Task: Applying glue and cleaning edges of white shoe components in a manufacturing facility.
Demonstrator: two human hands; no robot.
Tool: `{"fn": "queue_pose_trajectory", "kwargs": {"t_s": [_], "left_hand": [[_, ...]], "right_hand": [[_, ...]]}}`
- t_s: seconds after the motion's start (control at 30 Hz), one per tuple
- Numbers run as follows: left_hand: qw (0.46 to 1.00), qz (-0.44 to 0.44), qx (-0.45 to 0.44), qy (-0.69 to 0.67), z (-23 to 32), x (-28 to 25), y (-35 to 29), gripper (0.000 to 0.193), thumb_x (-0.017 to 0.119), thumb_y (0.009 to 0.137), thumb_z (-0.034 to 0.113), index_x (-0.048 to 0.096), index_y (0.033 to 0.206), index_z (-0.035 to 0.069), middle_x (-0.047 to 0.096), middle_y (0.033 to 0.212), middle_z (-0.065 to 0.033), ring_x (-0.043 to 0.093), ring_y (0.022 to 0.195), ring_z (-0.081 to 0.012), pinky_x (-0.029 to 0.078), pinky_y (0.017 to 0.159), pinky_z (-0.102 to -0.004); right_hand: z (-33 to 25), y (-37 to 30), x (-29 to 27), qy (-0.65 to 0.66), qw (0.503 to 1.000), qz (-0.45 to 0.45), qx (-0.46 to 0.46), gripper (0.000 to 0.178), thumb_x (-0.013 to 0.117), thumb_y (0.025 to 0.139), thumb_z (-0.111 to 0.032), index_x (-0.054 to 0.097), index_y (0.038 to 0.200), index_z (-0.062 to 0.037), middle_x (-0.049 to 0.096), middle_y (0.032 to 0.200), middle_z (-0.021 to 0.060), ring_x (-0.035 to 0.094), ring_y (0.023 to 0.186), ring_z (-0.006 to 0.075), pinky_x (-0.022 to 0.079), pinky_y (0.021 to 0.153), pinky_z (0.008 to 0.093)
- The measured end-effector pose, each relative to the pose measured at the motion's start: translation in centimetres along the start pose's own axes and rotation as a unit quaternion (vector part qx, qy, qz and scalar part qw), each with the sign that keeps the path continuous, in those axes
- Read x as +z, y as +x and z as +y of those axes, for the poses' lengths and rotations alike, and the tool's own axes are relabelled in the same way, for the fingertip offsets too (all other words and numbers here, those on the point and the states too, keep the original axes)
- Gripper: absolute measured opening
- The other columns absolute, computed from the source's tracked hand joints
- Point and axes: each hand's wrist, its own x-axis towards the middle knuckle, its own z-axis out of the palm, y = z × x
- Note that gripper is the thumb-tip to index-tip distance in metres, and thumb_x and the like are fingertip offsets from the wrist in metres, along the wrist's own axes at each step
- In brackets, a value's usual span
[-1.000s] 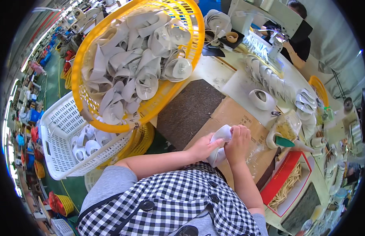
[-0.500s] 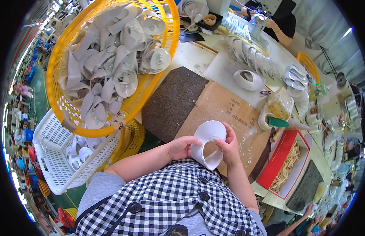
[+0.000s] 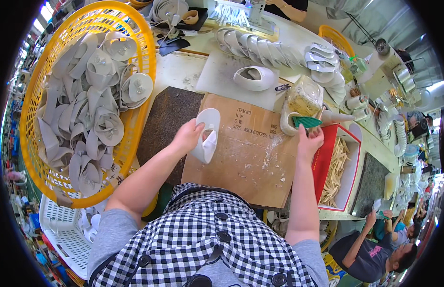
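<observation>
Two yellow baskets (image 3: 145,57) (image 3: 334,38), one white crate (image 3: 59,229), one red tray (image 3: 322,162).

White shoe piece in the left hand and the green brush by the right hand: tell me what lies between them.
In the head view, only the brown cardboard sheet, smeared with whitish marks, lies between the white shoe piece in the left hand and the green brush at the right hand.

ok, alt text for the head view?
The left hand holds a white curved plastic part over a cardboard sheet, while the right hand reaches to a green-handled tool. A yellow basket of similar parts sits left.
</observation>
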Motion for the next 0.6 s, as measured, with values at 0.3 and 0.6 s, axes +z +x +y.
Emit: {"fn": "queue_pose_trajectory", "kwargs": {"t_s": [0.3, 0.6], "left_hand": [[0.997, -0.039, -0.006, -0.071, 2.2, 1.9, 0.5, 0.025, 0.044, 0.094, 0.021, 0.05, 0.11, 0.004, 0.057, 0.08, -0.0023, 0.053, 0.074, -0.0103, 0.043, 0.068, -0.0258], [0.994, -0.044, 0.027, -0.098, -1.1, 2.8, 4.4, 0.025, 0.046, 0.089, 0.021, 0.051, 0.108, 0.005, 0.061, 0.089, -0.0054, 0.055, 0.087, -0.0149, 0.041, 0.081, -0.0295]], "right_hand": [[-5.3, 0.9, -2.5, -0.164, 0.895, -0.225, -0.348, 0.008, 0.06, 0.083, -0.002, 0.057, 0.091, 0.0002, 0.059, 0.09, 0.0123, 0.059, 0.086, 0.0209, 0.046, 0.074, 0.0328], [1.1, 0.9, -2.5, 0.142, 0.969, -0.063, 0.192, 0.033, 0.056, 0.087, -0.01, 0.04, 0.116, -0.0068, 0.051, 0.108, 0.0116, 0.06, 0.064, 0.0146, 0.054, 0.055, 0.0253]]}}
